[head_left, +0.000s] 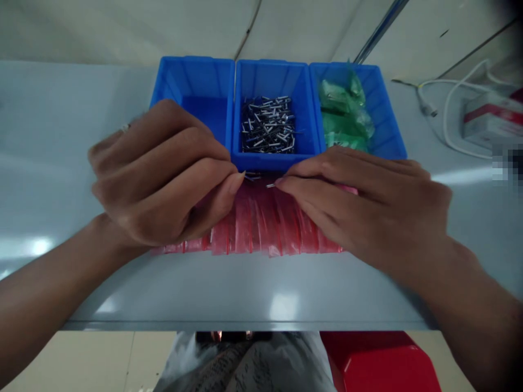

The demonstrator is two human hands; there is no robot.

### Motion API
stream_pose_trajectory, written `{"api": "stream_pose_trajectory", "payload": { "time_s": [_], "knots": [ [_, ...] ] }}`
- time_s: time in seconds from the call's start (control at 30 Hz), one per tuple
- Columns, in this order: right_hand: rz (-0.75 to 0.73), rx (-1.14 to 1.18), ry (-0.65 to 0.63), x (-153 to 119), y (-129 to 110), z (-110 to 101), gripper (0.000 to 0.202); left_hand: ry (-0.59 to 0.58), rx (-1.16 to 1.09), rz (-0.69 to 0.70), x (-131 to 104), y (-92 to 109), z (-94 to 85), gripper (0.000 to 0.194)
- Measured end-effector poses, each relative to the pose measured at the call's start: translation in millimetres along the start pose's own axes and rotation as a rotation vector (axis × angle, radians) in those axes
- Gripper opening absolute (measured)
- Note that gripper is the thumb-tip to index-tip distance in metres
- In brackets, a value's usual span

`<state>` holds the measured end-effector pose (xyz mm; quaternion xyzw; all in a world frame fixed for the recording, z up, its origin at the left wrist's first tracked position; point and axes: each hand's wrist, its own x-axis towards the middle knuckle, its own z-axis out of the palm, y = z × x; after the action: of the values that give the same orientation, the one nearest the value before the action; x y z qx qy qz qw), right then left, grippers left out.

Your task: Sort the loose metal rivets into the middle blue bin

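My left hand is closed in a pinch in front of the left and middle bins. Thin metal pins stick out by its thumb tip. My right hand is closed too, its thumb and forefinger pinching small silvery metal pins. Under and between both hands lies a row of overlapping pink plastic zip bags; the hands cover parts of it. Just beyond, a blue bin holds a heap of similar metal pins. How many pins each hand has cannot be made out.
To the left of the middle bin is another blue bin, partly hidden by my left hand. The right blue bin holds green plastic bags. A white cable and a red-and-white box lie farther right. A red stool stands below the table edge.
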<state>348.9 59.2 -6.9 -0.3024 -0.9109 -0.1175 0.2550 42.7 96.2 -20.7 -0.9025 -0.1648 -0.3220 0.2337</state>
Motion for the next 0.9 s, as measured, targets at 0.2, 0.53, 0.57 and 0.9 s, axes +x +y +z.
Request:
{"api": "stream_pose_trajectory", "payload": {
  "time_s": [0.2, 0.53, 0.57, 0.9],
  "knots": [
    [0.227, 0.322, 0.018, 5.2, -1.4, -6.2, 0.01, -0.009, -0.032, -0.024, 3.2, 6.5, -2.3, 0.021],
    [0.717, 0.777, 0.262, 10.9, -24.6, -2.0, 0.018, -0.006, -0.024, -0.085, 0.9, 9.7, 1.2, 0.021],
    [0.719, 0.782, 0.275, 11.1, -25.6, -1.7, 0.018, -0.002, -0.037, -0.08, 0.7, 9.5, 0.1, 0.021],
    [0.807, 0.926, 0.41, 15.2, -30.2, 3.0, 0.016, 0.108, -0.076, -0.12, 5.2, 13.7, 6.4, 0.04]
  ]
}}
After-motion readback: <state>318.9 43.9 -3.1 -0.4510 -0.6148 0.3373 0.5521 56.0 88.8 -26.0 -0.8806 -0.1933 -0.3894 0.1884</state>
